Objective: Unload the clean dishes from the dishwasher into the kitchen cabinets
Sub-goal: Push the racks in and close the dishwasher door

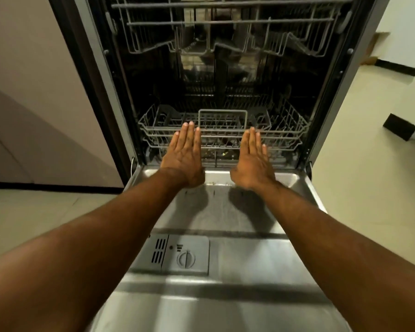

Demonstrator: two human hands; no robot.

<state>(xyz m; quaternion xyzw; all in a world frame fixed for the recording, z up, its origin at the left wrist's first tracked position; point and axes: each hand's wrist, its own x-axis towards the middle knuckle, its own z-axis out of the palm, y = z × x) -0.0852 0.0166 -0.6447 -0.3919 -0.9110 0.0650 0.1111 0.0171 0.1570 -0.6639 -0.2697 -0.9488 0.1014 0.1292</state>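
While flat and straight-fingered, left hand [183,159] and right hand [253,161] apart at front edge of lower rack [285,133].

A pale tiled floor [369,188] spreads at right, where a small black block [399,127] lies near the frame's edge; beyond, a black skirting strip [396,68] lines a white wall [407,25].

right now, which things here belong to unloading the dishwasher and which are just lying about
Job: lower rack, upper rack, open dishwasher door, left hand and right hand, both flat at the lower rack's front.
Just about: black block on the floor at right, pale panel at left.
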